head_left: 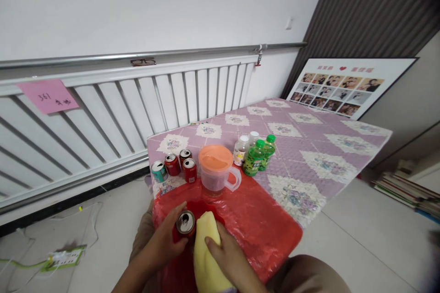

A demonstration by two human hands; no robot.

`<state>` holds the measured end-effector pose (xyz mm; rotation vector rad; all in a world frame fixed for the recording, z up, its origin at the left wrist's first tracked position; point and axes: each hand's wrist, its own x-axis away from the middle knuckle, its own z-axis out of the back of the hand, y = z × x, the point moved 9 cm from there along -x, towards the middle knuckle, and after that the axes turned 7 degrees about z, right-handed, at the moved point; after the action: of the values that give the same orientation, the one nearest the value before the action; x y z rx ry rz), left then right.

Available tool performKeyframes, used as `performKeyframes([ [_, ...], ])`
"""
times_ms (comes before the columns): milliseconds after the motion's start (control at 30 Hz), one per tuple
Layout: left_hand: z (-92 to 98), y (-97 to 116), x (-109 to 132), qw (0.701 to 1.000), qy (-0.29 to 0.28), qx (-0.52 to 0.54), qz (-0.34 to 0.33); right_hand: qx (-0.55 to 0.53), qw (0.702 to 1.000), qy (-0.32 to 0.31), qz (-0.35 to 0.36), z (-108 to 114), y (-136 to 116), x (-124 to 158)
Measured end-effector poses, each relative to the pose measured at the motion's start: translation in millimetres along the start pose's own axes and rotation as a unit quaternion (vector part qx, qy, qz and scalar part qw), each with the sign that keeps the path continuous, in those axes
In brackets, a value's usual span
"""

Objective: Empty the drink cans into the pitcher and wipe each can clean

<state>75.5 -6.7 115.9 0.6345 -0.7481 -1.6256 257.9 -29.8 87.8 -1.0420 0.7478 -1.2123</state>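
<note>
My left hand [169, 233] is wrapped round a dark red drink can [186, 223] with its opened top facing up. My right hand [228, 249] grips a folded yellow cloth [206, 249], its thumb lying across the front; a purplish edge shows at the bottom. The cloth's upper end stands close beside the can; I cannot tell whether they touch. Below both hands is a red basin [202, 207], mostly hidden by the hands and cloth. It sits on a red plastic sheet [261, 224] spread over the table's near part.
Beyond the sheet stand a jug [215, 178] with an orange lid, a red can [189, 170] among several cans, green-capped bottles [254, 159] and a white-capped bottle [239, 152]. A flowered cloth covers the table [288, 146]. A white radiator [192, 91] runs behind; a photo board [330, 87] leans at right.
</note>
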Motion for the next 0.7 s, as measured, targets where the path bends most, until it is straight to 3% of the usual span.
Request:
performKeyframes([
  [267, -2.3, 5.3, -0.2, 0.996, 0.052, -0.047, 0.055, 0.006, 1.0, 0.003, 0.003, 0.7, -0.5, 1.2],
  [567, 2.6, 0.7, 1.3, 0.999, -0.048, -0.022, -0.009, -0.007, 1.0, 0.007, 0.004, 0.3, 0.8, 0.4],
  [700, 3.7, 0.0, 1.1, 0.999, -0.008, -0.038, -0.008, -0.005, 1.0, 0.008, 0.003, -0.7, 3.9, -0.4],
])
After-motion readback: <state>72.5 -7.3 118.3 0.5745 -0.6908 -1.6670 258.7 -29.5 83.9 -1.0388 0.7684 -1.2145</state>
